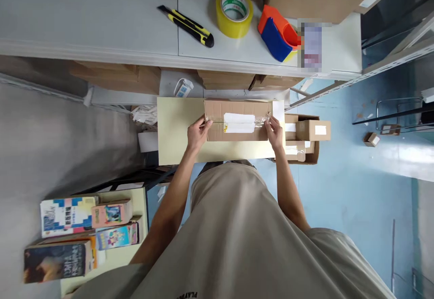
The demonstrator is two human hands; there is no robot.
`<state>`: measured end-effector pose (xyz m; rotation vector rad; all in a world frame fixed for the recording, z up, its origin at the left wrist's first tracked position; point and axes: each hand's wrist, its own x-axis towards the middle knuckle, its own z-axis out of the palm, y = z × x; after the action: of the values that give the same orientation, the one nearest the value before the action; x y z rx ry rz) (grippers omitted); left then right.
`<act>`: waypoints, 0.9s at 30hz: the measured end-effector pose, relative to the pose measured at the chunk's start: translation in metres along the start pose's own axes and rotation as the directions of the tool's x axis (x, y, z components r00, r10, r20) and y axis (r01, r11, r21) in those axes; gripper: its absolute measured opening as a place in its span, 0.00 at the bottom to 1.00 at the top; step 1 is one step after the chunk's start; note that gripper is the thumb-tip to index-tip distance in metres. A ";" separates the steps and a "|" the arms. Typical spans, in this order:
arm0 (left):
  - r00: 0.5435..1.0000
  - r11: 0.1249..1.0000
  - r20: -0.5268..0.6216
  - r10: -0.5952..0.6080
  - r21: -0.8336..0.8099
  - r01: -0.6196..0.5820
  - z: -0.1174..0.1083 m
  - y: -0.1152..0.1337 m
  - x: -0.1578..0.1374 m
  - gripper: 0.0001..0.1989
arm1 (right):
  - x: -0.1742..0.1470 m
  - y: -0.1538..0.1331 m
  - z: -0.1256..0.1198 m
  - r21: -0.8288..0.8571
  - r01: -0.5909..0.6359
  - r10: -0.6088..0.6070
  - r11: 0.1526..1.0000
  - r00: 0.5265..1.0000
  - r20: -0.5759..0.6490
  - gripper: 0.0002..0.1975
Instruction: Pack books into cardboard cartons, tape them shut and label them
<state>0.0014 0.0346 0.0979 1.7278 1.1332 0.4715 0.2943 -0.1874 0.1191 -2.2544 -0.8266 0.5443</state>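
Observation:
A flat brown cardboard box [217, 107] lies on a pale yellow tabletop [179, 150] in front of me. On its upper face are a white label [239, 123], split lengthwise by a dark seam line, and shiny clear tape near both ends. My left hand [197, 133] grips the left end, thumb on top at the seam. At the opposite end my right hand [274, 132] pinches the box edge beside the clear tape. The undersides of the fingers are partly hidden.
Above, a grey shelf holds a black and yellow utility knife [186, 25], a yellow tape roll [234, 13] and an orange and blue tape dispenser [278, 32]. A power strip [184, 88] sits below. Small boxes [312, 130] stand right; books [69, 215] lie left.

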 end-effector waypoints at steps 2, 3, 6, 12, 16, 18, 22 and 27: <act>0.999 0.996 0.003 0.040 -0.077 -0.040 0.000 -0.011 -0.007 0.20 | -0.014 0.008 -0.003 0.046 -0.021 0.024 0.999 0.999 -0.046 0.34; 0.999 0.995 0.015 0.036 -0.091 -0.034 0.001 -0.019 -0.010 0.20 | -0.023 0.012 -0.003 0.069 -0.063 0.066 0.996 0.997 -0.046 0.32; 0.994 0.993 0.084 -0.063 -0.095 0.071 0.008 -0.043 -0.023 0.17 | -0.050 0.024 0.009 0.108 -0.225 0.228 0.968 0.973 -0.021 0.25; 0.966 0.963 0.124 -0.225 -0.123 0.240 0.024 -0.076 -0.057 0.15 | -0.093 0.040 0.040 0.278 -0.357 0.380 0.892 0.925 -0.031 0.17; 0.938 0.941 0.162 -0.305 -0.100 0.323 0.039 -0.085 -0.066 0.19 | -0.090 0.051 0.048 0.334 -0.392 0.420 0.857 0.907 -0.014 0.19; 0.923 0.928 0.175 -0.342 -0.095 0.361 0.046 -0.089 -0.066 0.22 | -0.082 0.058 0.049 0.322 -0.405 0.427 0.856 0.904 0.002 0.20; 0.913 0.911 0.117 -0.392 -0.088 0.403 0.055 -0.096 -0.064 0.25 | -0.066 0.080 0.042 0.311 -0.412 0.414 0.857 0.908 0.062 0.21; 0.884 0.877 0.005 -0.468 -0.121 0.465 0.058 -0.094 -0.066 0.22 | -0.034 0.117 0.013 0.161 -0.270 0.228 0.949 0.943 0.241 0.18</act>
<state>-0.0325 -0.0430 0.0017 1.2859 1.4575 0.2514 0.3106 -0.2731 0.0324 -2.1567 -0.5640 0.9653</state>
